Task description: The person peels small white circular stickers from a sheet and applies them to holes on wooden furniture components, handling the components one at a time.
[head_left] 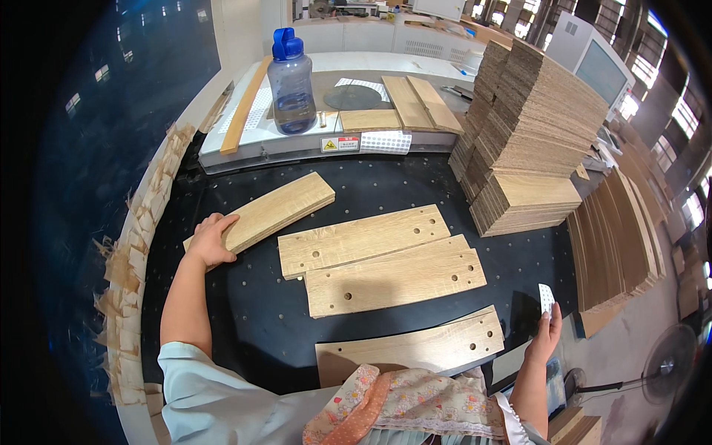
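At the left, my left hand (211, 241) grips the near end of a short stack of light wood-grain boards (278, 210), its fingers over the top and the thumb along the near side. Off the table's right edge, my right hand (545, 337) pinches a small white sheet with rows of dots (546, 298), which looks like a sticker sheet. Between my hands lie drilled boards: a far one (363, 239), one overlapping it in the middle (397, 278), and a pair nearest my body (415, 345). Round holes show near their ends.
The black table (245, 297) is studded with small pale dots. A tall stack of particleboard panels (534, 126) stands at the back right. Behind the table, a ledge (297, 152) carries a blue water bottle (291, 85) and loose boards (408, 104). More panels (615, 237) lean at the right.
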The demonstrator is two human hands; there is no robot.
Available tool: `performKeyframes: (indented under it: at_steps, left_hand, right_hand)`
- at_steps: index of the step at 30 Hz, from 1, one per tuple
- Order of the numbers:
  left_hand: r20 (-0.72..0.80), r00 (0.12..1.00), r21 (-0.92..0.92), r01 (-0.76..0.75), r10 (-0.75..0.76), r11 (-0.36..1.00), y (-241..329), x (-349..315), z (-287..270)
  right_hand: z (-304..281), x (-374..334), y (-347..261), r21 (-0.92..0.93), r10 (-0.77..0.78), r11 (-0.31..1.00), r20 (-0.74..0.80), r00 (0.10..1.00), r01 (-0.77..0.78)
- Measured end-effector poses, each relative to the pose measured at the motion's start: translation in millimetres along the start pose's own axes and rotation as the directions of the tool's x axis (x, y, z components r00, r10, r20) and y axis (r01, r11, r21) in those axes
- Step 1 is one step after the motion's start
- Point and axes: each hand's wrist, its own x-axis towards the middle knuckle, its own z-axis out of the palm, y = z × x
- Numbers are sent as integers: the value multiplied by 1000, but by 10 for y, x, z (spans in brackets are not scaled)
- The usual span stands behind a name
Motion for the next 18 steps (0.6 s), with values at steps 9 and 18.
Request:
performKeyframes:
  at_steps: [9, 18]
  left_hand:
    - [186, 975, 416, 35, -122, 909, -200, 564, -64]
    - [-195, 949, 199, -211, 249, 957, 278, 1119, 595]
  right_hand:
    - [102, -90, 10, -73, -16, 997, -2, 1000, 16]
    - [105, -85, 55, -242, -58, 968, 37, 998, 65]
